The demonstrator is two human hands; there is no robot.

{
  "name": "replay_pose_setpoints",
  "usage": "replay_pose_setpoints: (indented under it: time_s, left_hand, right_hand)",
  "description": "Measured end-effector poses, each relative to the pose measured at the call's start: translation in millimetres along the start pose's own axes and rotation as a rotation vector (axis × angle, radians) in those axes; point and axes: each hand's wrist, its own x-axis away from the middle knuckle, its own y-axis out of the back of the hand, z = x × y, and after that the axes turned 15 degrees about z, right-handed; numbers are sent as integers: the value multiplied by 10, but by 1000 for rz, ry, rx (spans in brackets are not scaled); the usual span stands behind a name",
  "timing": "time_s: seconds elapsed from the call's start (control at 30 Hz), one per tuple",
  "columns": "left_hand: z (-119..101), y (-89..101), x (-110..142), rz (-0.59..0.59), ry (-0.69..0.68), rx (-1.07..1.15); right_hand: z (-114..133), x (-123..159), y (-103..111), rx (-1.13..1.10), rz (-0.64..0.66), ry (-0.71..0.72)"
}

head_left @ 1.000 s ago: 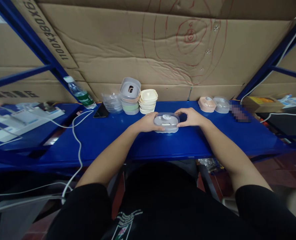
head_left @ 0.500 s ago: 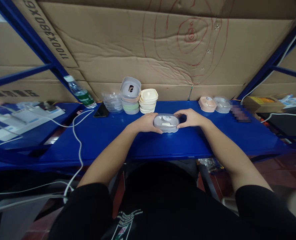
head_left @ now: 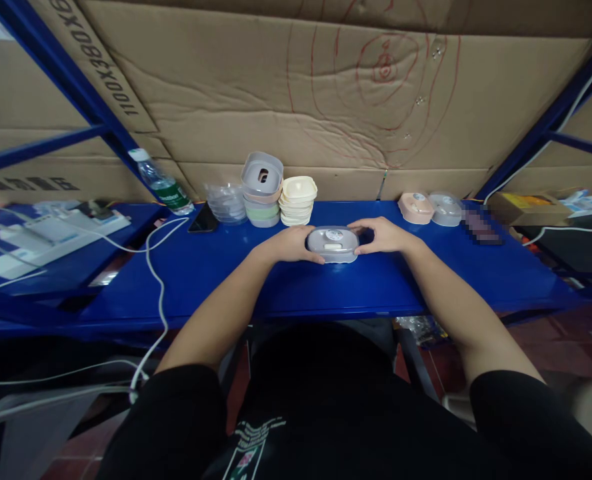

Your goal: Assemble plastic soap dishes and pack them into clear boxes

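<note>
A grey soap box (head_left: 333,255) with a clear lid and a round label on top sits on the blue table (head_left: 296,293) in front of me. Around its left end my left hand (head_left: 295,245) is closed, thumb along the near side. My right hand (head_left: 379,236) grips the right end between thumb and fingers. Behind my left hand stand a stack of cream inner trays (head_left: 299,200), a stack of grey, pink and green box shells (head_left: 262,190), and a pile of clear lids (head_left: 225,203).
At the back right are a pink lidded box (head_left: 416,208) and a grey lidded box (head_left: 446,209). A water bottle (head_left: 163,183) and a dark phone (head_left: 203,219) lie at the left, near a white cable (head_left: 159,287). Cardboard (head_left: 256,80) walls the back.
Both hands keep their hold on the soap box, which stays in nearly the same place. The view has shifted very slightly.
</note>
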Motion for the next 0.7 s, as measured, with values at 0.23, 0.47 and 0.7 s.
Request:
replay_pose_setpoints:
  time_s: [0.23, 0.47, 0.7]
  left_hand:
    - [-18, 4, -2, -13, 117, 0]
    - [-61, -14, -25, 33, 95, -79]
    - [88, -93, -90, -67, 87, -75]
  right_hand:
    - [-46, -8, -10, -25, 24, -12]
    - [-64, -27, -10, 14, -3, -21]
    - [33, -60, -22, 135, -108, 49]
